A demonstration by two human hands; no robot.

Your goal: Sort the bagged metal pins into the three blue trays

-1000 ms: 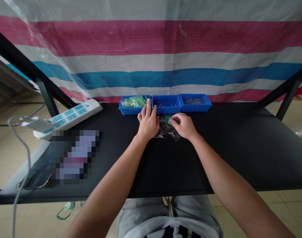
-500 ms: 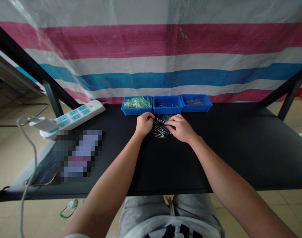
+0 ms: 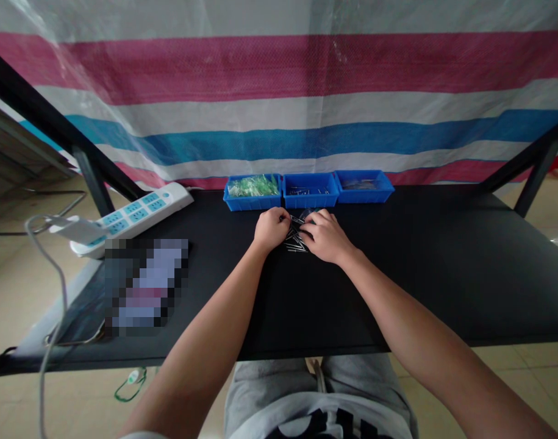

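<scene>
A small heap of thin silvery metal pins, perhaps screws or nails, lies on the black tabletop between my hands. On its left edge rests my left hand, fingers curled and thumb and forefinger pinched together; what they hold, if anything, is hidden. My right hand reaches over the heap from the right with bent fingertips among the pins; its grip is too small to make out. Part of a clear plastic bag shows behind the right fingers.
Behind my hands stand three blue bins: one with green-and-clear packets, a middle bin with some metal pins, and a right bin with thin pieces. Leftward are a white power strip with a cable and a blurred-out flat object.
My right hand has moved left over the heap, covering more of the pins and the bag. My left hand has shifted slightly right, so the two are closer together.
</scene>
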